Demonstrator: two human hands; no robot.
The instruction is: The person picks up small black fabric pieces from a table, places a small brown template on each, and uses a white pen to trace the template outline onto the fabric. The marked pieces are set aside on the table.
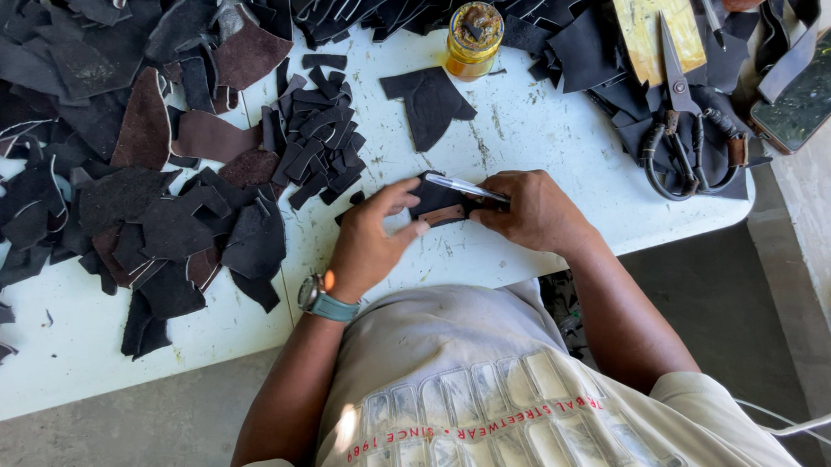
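Left hand point(370, 238) pinches a dark leather piece point(436, 202), right hand point(528, 209) grips a silver pen point(465, 187) on it, below a yellow-labelled round jar point(474, 39).

Your left hand point(367, 245) and right hand point(528, 213) meet in front of you, forearms angled inward, fingers point(397, 201) curled and pinching closed.

A person, seen from above, is wearing a pale grey short-sleeved T-shirt with arms bare below the sleeves. Across the chest, a row of raised, rounded translucent panels is running from nine o'clock toward three o'clock, with a line of small red lettering beneath. On the left wrist, at about ten o'clock, a round metal-cased wristwatch point(312, 293) is sitting on a teal strap.
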